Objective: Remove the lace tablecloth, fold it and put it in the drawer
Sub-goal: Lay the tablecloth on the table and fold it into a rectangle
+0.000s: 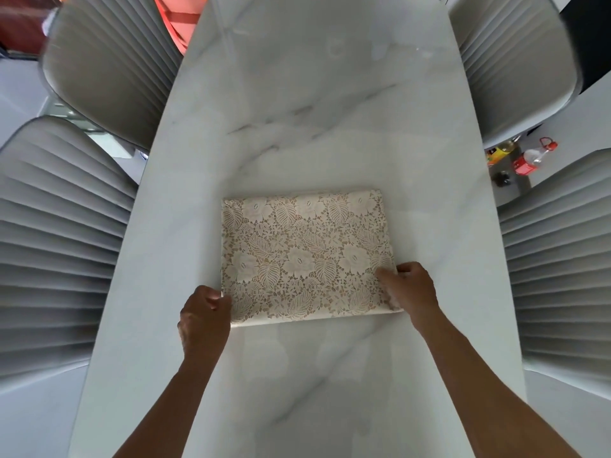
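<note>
The lace tablecloth (305,256), cream with a flower and leaf pattern, lies folded into a flat rectangle on the white marble table (297,110). My left hand (205,314) grips its near left corner, fingers curled round the edge. At the near right corner my right hand (411,290) holds the cloth, thumb on top and fingers curled at the edge. No drawer is in view.
Grey ribbed chairs stand along both sides of the table: two on the left (59,246) (109,64), two on the right (558,259) (515,61). Bottles (532,158) sit on the floor at the right. Something orange (180,18) lies beyond the table's far left.
</note>
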